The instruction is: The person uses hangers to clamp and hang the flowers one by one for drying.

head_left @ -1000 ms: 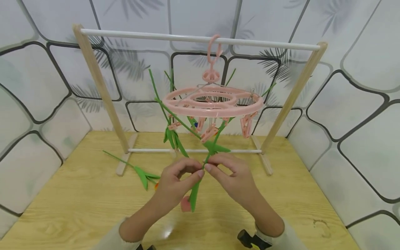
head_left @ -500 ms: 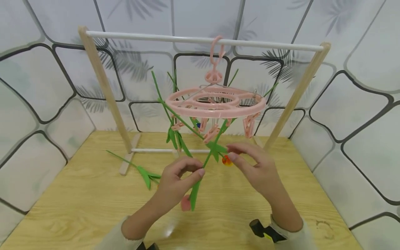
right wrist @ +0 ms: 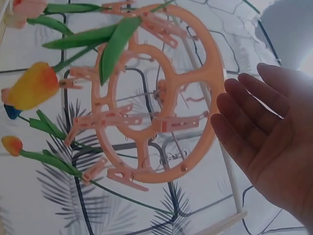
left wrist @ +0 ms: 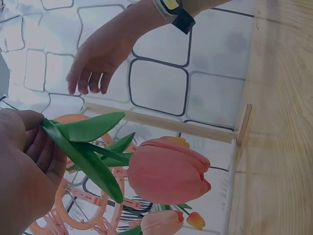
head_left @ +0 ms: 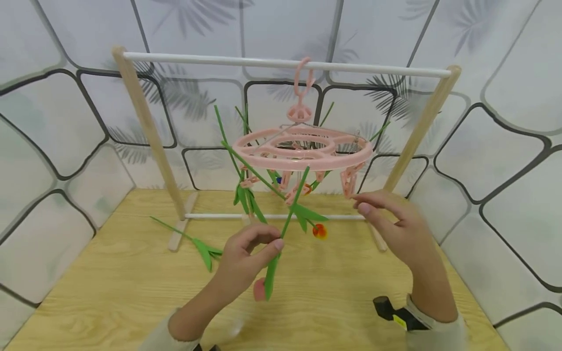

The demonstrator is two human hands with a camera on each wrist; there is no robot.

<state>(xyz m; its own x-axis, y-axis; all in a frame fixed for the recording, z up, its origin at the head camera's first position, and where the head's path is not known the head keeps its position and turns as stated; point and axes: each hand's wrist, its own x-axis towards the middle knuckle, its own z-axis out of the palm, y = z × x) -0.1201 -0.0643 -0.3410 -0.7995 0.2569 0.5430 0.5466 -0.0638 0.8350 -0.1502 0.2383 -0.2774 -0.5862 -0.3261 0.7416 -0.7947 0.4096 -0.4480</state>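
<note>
My left hand (head_left: 246, 256) pinches the green stem of an artificial pink tulip (left wrist: 166, 171), whose flower points downward and whose stem end rises toward the hanger. A round pink clip hanger (head_left: 303, 164) hangs by its hook, with several clips around its ring. My right hand (head_left: 399, 226) is up at the hanger's right side, its fingertips close to a hanging clothespin (head_left: 349, 183); I cannot tell whether they touch. Its fingers look loosely bent with nothing held in the right wrist view. A red-yellow tulip (head_left: 319, 231) hangs head down from the hanger's front.
A wooden rack with a white top bar (head_left: 210, 60) carries the hanger. More tulips hang at its back and sides, including one with green leaves (head_left: 246, 197). Another tulip (head_left: 203, 251) lies on the wooden table (head_left: 131, 292), left of the left hand.
My right hand has let go of the pink tulip's stem and moved right and up toward the right-hand clothespin. My left hand still holds the tulip in about the same place.
</note>
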